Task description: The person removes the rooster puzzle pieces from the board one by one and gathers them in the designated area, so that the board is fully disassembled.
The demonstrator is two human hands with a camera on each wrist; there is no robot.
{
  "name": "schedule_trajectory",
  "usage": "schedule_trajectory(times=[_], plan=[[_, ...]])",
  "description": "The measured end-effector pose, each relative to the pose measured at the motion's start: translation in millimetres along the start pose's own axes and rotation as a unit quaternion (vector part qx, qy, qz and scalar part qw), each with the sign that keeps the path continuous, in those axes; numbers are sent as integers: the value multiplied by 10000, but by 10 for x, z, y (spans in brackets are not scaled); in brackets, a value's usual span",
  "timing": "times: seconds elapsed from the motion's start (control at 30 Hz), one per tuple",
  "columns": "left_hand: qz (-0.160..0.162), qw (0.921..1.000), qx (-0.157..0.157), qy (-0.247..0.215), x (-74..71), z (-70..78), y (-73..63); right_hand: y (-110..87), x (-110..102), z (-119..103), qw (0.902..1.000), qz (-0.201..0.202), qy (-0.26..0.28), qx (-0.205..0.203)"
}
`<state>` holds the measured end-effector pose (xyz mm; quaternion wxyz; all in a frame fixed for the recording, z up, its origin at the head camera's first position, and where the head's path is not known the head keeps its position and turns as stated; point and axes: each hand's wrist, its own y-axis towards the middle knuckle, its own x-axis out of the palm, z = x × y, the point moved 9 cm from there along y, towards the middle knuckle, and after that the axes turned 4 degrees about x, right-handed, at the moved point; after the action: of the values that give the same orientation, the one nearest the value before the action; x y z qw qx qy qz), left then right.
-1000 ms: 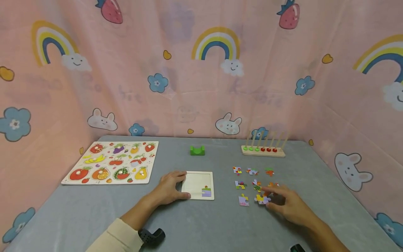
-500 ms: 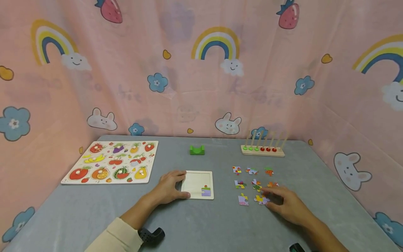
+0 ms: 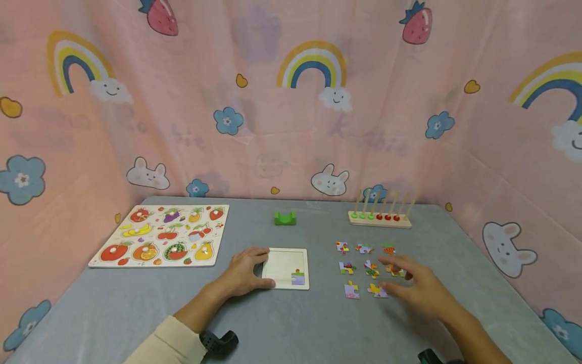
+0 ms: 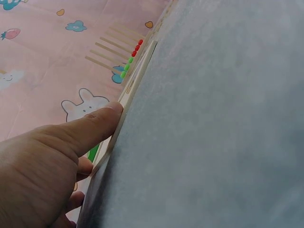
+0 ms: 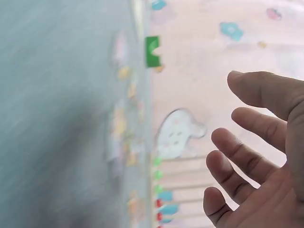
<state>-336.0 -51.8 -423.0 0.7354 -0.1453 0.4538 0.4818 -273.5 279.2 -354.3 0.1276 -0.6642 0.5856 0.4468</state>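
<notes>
A square wooden puzzle tray (image 3: 285, 260) lies mid-table with one purple-and-green jigsaw piece (image 3: 297, 277) in its lower right area. My left hand (image 3: 245, 273) grips its left side, thumb at the near corner and fingers at the far one. The thumb against the tray's edge (image 4: 135, 83) fills the left wrist view. To the right lie several colourful jigsaw pieces (image 3: 351, 290) in rough rows. Over their right side hovers my right hand (image 3: 420, 288), fingers spread apart and holding nothing. Nearest its thumb is a yellow-and-purple piece (image 3: 377, 290).
A fruit puzzle board (image 3: 159, 235) lies at the left. Towards the back stand a green U-shaped block (image 3: 285, 218) and a wooden peg rack (image 3: 381, 219) with green and red beads. A patterned pink curtain (image 3: 273, 141) hangs behind the table.
My right hand has lifted from the yellow-and-purple piece, its thumb and fingers spreading wider. The orange piece at the right now shows more fully. My left hand and the tray stay put.
</notes>
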Motion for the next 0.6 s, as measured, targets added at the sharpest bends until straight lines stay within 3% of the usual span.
schedule_trajectory(times=[0.27, 0.6], plan=[[29, 10000, 69, 35, 12, 3, 5, 202, -84, -488, 9979, 147, 224, -583], [56, 10000, 34, -10, 21, -13, 4, 399, 41, -878, 9917, 225, 673, -1070]])
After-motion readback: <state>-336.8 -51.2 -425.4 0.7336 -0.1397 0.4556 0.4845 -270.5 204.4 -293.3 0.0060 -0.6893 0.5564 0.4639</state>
